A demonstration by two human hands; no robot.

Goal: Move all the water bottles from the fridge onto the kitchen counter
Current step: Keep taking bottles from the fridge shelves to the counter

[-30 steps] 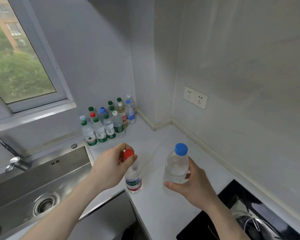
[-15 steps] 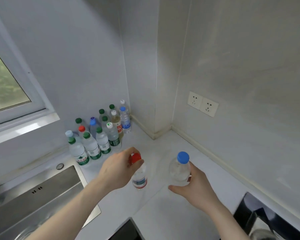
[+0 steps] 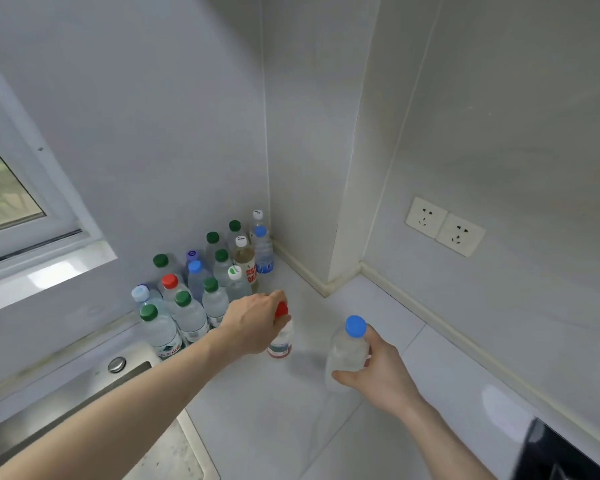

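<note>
Nearest, lower left: edge of a steel sink set in the pale counter; a dark hob corner at lower right. Right hand wraps its fingers round the body of a clear blue-capped bottle, thumb at the base, bottle upright; whether its foot touches the counter is hard to say, the base being pale and blurred against the surface. Just left of it, left hand comes over the top of a red-capped bottle, fingers curled about the neck and cap; this bottle appears to stand on the counter. Beyond the left hand, touching distance, a cluster of bottles stands upright in rows along the back wall into the corner: mostly green caps, some blue, white, one red. Farther: window frame at left, double wall socket on the right wall.
</note>
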